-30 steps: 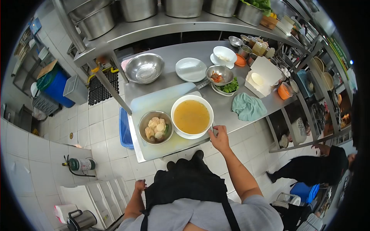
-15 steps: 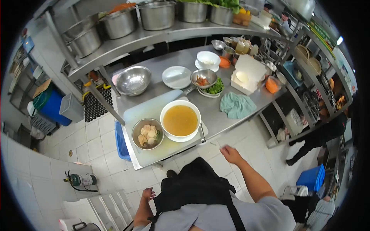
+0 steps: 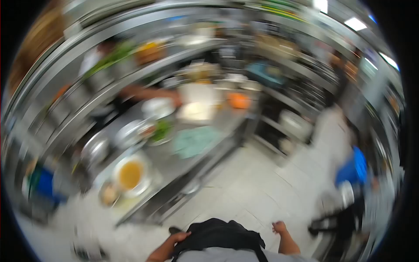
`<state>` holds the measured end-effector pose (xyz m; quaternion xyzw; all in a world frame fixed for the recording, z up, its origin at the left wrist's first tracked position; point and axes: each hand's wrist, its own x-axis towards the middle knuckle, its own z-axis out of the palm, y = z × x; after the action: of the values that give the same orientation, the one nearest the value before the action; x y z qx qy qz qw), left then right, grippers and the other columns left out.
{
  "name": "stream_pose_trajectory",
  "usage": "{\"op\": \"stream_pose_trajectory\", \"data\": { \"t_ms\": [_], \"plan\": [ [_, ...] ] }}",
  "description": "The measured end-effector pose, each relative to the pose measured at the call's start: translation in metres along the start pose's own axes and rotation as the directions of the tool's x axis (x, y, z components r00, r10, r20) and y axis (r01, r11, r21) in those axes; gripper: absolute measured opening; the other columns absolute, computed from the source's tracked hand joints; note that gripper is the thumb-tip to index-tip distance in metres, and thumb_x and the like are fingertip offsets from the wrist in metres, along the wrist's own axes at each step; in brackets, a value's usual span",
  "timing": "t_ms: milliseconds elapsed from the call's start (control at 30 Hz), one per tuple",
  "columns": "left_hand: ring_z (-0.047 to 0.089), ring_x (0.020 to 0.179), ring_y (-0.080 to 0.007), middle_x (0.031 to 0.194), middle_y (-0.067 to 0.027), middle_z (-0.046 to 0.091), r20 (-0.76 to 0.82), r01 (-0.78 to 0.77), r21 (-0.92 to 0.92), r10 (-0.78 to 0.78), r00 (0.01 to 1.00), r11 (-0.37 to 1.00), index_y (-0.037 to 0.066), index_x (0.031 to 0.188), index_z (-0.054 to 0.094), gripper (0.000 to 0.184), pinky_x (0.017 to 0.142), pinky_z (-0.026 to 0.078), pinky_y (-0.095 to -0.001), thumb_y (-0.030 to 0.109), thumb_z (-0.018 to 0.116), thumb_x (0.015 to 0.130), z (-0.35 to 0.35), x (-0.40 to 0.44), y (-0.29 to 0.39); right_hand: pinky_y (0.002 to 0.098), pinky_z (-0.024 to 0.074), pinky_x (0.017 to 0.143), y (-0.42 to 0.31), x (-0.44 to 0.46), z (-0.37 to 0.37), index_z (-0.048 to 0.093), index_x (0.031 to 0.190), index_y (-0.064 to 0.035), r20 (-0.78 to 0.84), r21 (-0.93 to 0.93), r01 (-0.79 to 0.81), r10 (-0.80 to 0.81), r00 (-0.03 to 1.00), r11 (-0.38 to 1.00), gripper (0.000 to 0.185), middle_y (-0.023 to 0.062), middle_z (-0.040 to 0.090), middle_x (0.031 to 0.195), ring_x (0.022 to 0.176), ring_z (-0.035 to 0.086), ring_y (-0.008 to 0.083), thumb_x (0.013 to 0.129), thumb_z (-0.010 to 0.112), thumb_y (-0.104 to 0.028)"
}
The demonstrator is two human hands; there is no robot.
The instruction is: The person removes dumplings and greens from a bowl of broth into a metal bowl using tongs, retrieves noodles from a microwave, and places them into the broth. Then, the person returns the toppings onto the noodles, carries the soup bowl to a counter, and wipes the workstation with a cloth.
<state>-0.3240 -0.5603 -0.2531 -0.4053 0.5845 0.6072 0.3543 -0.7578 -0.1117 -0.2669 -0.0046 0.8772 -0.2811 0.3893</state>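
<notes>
Low in the head view, my left hand (image 3: 180,236) is beside the black apron (image 3: 220,236); its fingers are smeared. My right hand (image 3: 279,227) hangs to the right of the apron over the floor, fingers curled, and whether it holds anything cannot be made out. Both are away from the steel table (image 3: 170,168). On the table's left part are a white bowl of orange-yellow soup (image 3: 131,174) and, beside it, a small metal bowl of pale food (image 3: 109,194). Farther along lies a green cloth (image 3: 196,141). The whole view is blurred.
Another person's arm (image 3: 150,93) reaches over the table from behind, near a white bowl (image 3: 158,108) and an open white box (image 3: 199,102). Shelving (image 3: 279,153) adjoins the table's right end. A blue bin (image 3: 352,168) and a dark-clothed person (image 3: 345,218) are at right.
The view has swung right, so the table now sits farther left. My right hand has come away from the table edge and lowered. Another person's arm has appeared over the table.
</notes>
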Motion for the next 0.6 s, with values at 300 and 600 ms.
{"op": "stream_pose_trajectory", "data": {
  "t_ms": [300, 600],
  "plan": [
    [0.062, 0.099, -0.0252, 0.107, -0.0124, 0.067, 0.164, -0.253, 0.488, 0.197, 0.967, 0.835, 0.000, 0.113, 0.063, 0.064, 0.086, 0.049, -0.0432, 0.058, 0.042, 0.094, 0.084, 0.098, 0.296, 0.0383, 0.0560, 0.054, 0.162, -0.149, -0.031, 0.067, 0.073, 0.0014, -0.324, 0.375, -0.391, 0.514, 0.794, 0.841, 0.038, 0.0156, 0.066, 0.065, 0.058, 0.066, 0.0254, 0.082, 0.058, -0.034],
    [0.063, 0.094, -0.0246, 0.102, -0.0109, 0.068, 0.278, -0.368, 0.606, 0.245, 0.929, 0.706, 0.001, 0.109, 0.063, 0.060, 0.082, 0.050, -0.0433, 0.055, 0.043, 0.094, 0.198, 0.176, 0.428, 0.0397, 0.0578, 0.060, 0.233, -0.204, 0.049, 0.069, 0.082, -0.0008, -0.081, 0.526, -0.540, 0.671, 0.737, 0.657, 0.039, 0.0147, 0.069, 0.074, 0.067, 0.068, 0.0247, 0.084, 0.057, -0.038]
  ]
}}
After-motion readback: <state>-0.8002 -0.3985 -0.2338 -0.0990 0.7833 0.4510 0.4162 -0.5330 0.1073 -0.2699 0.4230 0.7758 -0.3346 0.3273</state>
